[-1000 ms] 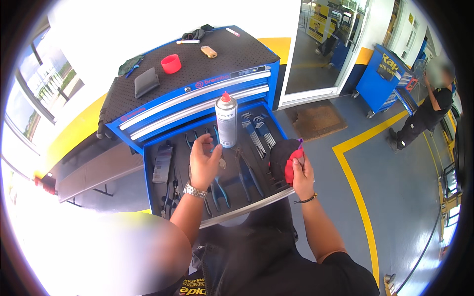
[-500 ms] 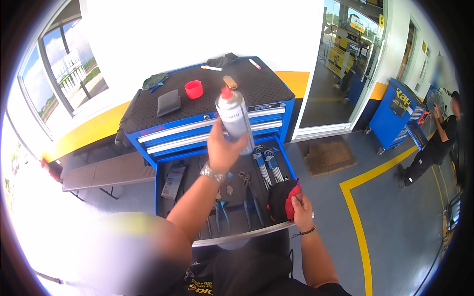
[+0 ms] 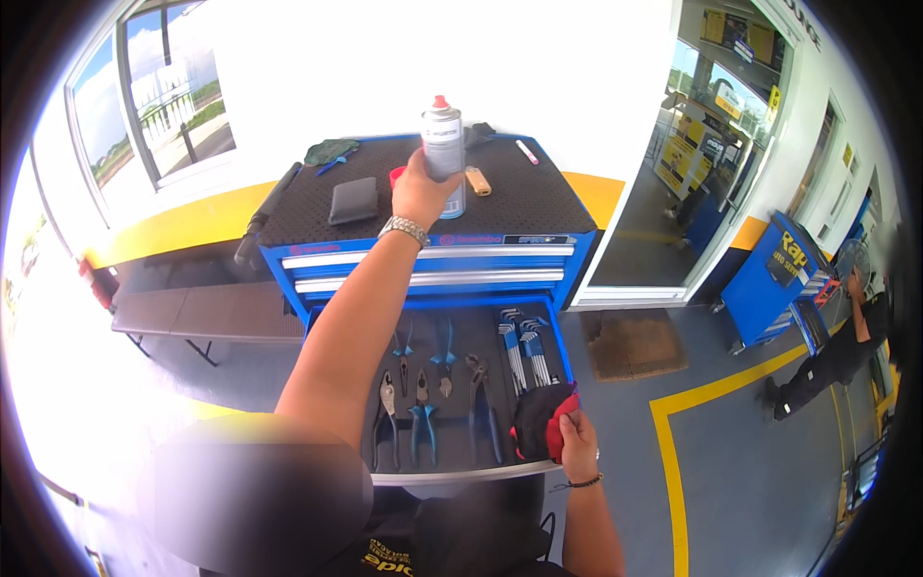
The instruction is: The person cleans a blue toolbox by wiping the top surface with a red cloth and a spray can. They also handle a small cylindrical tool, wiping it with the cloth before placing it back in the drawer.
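Observation:
My left hand (image 3: pixel 421 195) is wrapped round a white spray can (image 3: pixel 443 141) with a red cap. The can stands upright at the front of the cabinet's black perforated top (image 3: pixel 519 207); I cannot tell whether its base touches. Low on the right, my right hand (image 3: pixel 579 444) grips a black and red cloth (image 3: pixel 540 423) at the right front corner of the open drawer. Several pliers (image 3: pixel 423 418) lie in that drawer, with two sets of hex keys (image 3: pixel 522 348) behind the cloth. My left forearm hides the drawer's left part.
On the cabinet top are a dark wallet-like case (image 3: pixel 353 201), a partly hidden red cup (image 3: pixel 396 175), a tan block (image 3: pixel 478 181), and a marker (image 3: pixel 527 152). A bench (image 3: pixel 207 313) stands left. Right are a doormat (image 3: pixel 635 344), a blue cart (image 3: pixel 769 279) and another person (image 3: pixel 832 351).
My left hand has carried the spray can from above the drawer forward to the cabinet top, turning it more upright. My right hand still grips the cloth at the drawer's corner.

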Action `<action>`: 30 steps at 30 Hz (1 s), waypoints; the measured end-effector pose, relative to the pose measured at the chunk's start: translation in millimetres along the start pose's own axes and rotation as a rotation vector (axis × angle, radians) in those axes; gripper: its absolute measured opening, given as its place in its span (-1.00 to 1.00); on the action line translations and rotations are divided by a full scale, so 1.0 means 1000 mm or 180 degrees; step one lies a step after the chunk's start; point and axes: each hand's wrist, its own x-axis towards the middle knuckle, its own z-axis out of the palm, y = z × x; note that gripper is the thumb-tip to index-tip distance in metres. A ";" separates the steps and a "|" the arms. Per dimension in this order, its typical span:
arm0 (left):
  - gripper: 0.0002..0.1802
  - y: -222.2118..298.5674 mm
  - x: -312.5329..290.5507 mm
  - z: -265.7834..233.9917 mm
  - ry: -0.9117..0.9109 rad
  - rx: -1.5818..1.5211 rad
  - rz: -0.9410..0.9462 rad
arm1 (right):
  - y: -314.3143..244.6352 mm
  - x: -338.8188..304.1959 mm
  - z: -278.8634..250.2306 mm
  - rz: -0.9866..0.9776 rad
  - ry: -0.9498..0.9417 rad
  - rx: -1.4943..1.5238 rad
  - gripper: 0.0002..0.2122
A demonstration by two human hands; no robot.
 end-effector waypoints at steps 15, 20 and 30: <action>0.31 -0.199 -0.209 -0.160 -0.0677 0.2064 -0.0932 | -0.024 0.000 0.005 0.0540 -0.0064 0.0940 -0.90; 0.38 -0.198 -0.223 -0.141 -0.1717 0.2329 -0.1201 | -0.030 -0.001 0.007 0.0518 -0.0107 0.0844 -0.90; 0.23 -0.163 -0.221 -0.152 -0.1549 0.2184 -0.1483 | -0.022 -0.006 0.003 -0.0161 -0.0181 -0.0497 -0.87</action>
